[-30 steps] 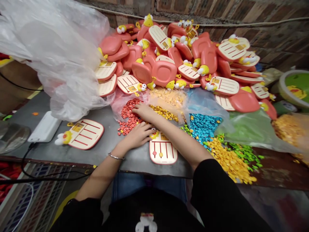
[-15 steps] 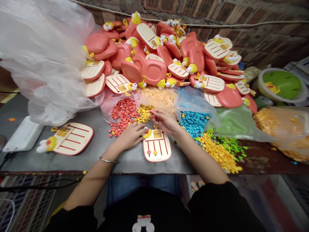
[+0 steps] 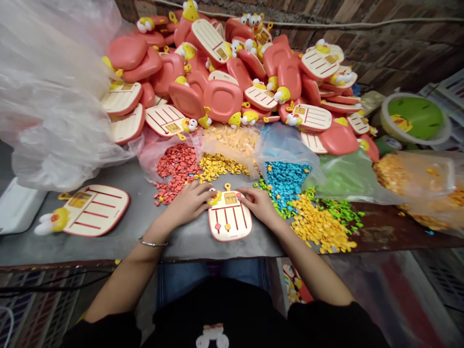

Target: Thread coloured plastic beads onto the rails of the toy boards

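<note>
A cream toy board (image 3: 237, 229) with red slots and a yellow bird head lies flat on the table in front of me. One red and one yellow piece sit low in its left slots. My left hand (image 3: 192, 200) grips the board at the bird head, its fingers partly covering it. My right hand (image 3: 260, 205) is at the upper right corner, fingertips closed at a small red plastic piece (image 3: 238, 195) by the top of the right slot. Whether that piece is seated in the slot I cannot tell.
Behind stands a heap of red-backed boards (image 3: 223, 99). Piles of red pieces (image 3: 177, 166), yellow pieces (image 3: 319, 224) and blue pieces (image 3: 286, 179) spill from bags. Another board (image 3: 97, 212) lies left, near a large plastic bag (image 3: 58, 96). A green-filled bowl (image 3: 416, 118) stands right.
My right hand has come down from above the yellow pile to the board's upper right corner, bringing the red piece. My left hand stays at the bird head. The view has shifted slightly.
</note>
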The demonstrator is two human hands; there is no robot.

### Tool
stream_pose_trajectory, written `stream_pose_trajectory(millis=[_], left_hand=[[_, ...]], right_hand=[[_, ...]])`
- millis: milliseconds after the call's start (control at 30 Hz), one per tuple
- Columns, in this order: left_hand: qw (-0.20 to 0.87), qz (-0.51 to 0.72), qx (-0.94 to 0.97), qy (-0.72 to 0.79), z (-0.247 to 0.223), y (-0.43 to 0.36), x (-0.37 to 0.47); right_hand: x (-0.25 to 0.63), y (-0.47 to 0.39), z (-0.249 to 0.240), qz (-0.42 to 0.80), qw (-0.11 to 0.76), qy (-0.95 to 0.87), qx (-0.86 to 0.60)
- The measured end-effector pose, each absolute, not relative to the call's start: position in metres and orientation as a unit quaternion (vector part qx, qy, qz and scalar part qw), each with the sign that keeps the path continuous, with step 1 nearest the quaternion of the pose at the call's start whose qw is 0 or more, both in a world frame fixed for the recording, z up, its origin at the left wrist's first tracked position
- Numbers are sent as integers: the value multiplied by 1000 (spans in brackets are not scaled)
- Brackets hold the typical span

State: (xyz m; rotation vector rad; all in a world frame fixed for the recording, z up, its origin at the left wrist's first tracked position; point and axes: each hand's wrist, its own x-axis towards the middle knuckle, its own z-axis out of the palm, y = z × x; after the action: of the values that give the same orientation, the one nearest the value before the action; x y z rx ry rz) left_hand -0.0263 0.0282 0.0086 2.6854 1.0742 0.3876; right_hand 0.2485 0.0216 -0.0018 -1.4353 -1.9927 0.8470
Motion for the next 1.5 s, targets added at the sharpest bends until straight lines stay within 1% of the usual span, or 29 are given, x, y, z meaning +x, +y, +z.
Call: stream_pose_trajectory(millis=[67, 167, 433, 667, 800, 933, 1033, 1133, 1200, 1367, 1500], left_hand=[[118, 129, 914, 366, 9, 28, -26], [118, 125, 915, 366, 9, 28, -26], [100, 117, 911, 383, 11, 27, -24], [113, 124, 908, 383, 11, 27, -26], [113, 125, 913, 371, 11, 28, -27], [108, 118, 916, 368, 12, 27, -27], [105, 118, 916, 368, 11, 27, -26], [106, 121, 915, 371, 11, 26, -25], [109, 120, 914, 372, 11, 25, -24], [112, 116, 913, 375, 13, 26, -26], [115, 122, 912, 375, 13, 26, -27]], right_hand=[[250, 22, 0, 289, 271, -752, -527], [252, 24, 2, 285, 266, -770, -504], [260, 16, 0, 369, 231, -754, -492], [256, 14, 8, 375, 201, -770, -475], [248, 14, 7, 350, 211, -767, -495], [235, 5, 2, 293, 224, -753, -546], [219, -3, 0, 236, 179, -777, -555], [198, -3, 3, 172, 105, -847, -492], [187, 2, 7, 142, 75, -893, -420], [181, 23, 21, 123, 47, -954, -270], [187, 31, 28, 129, 19, -970, -207]])
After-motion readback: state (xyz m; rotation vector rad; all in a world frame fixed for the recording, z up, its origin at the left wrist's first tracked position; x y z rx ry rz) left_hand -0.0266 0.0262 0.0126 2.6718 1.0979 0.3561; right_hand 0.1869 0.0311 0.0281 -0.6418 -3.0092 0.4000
